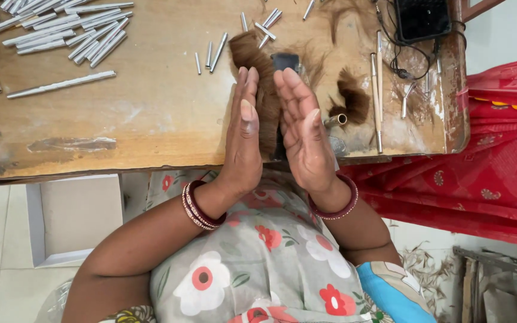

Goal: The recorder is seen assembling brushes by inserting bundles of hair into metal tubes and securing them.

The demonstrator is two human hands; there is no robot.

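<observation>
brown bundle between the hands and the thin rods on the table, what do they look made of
Brown bundle: looks like hair or a similar fine fibre, matte, with loose strands fraying out at its edges. It sits between the left hand and right hand, both with flat palms.
Thin rods: probably metal, silvery and smooth with bright glints; some may be hollow tubes.
Table: worn, scuffed wood.

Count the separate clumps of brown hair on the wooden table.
2: a long brown hair bundle between the left hand and right hand, and a small dark tuft to their right. Loose strands may hide more.
</observation>
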